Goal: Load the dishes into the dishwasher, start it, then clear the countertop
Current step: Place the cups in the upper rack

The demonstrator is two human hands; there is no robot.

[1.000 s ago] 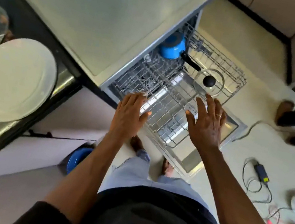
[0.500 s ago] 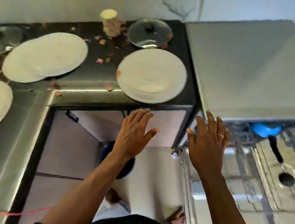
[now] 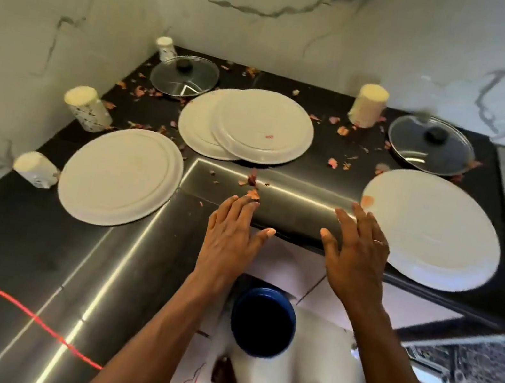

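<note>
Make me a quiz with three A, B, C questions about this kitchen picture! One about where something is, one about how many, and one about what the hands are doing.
1. Where is the blue tub?
A. On the countertop
B. Low down, below the countertop's edge
C. Inside the dishwasher rack

2. How many glass lids lie on the countertop?
A. One
B. Two
C. Four

3. What are the left hand and right hand doing?
A. Both hold a plate
B. One grips a cup
C. Both are open and hold nothing

Answers:
1 B: it shows beneath the counter's edge, between the forearms.
2 B: one sits at the back left, another at the back right.
3 C: the fingers are straight, with nothing in them.
</note>
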